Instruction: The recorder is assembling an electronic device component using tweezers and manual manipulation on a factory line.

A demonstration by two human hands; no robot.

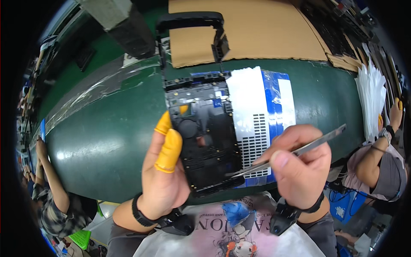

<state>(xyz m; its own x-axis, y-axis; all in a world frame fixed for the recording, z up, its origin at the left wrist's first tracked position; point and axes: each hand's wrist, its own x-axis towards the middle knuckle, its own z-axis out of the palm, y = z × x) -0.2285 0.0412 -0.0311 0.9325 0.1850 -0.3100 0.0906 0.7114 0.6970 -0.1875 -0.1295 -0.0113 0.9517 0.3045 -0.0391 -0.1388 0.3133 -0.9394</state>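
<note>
My left hand [165,171], with yellow finger cots on its fingers, grips the left edge of a black plastic housing [205,128]. This housing has a tall frame with a handle-like loop at its far end, and small brass-coloured dots across its face. Pinched in my right hand [299,165] is a pair of metal tweezers [304,148]. Their tips reach the lower part of the housing, and I cannot make out whether anything small sits between them. Right of the housing lies a white sheet of small black rectangular stickers [256,143], partly covered by it.
A blue-and-white package [278,98] lies under the sheet. Cardboard [252,34] covers the table's far side, with a dark post [130,34] at far left. White sheets [370,94] stand at the right. One person works at the left [55,197], another at the right [376,167].
</note>
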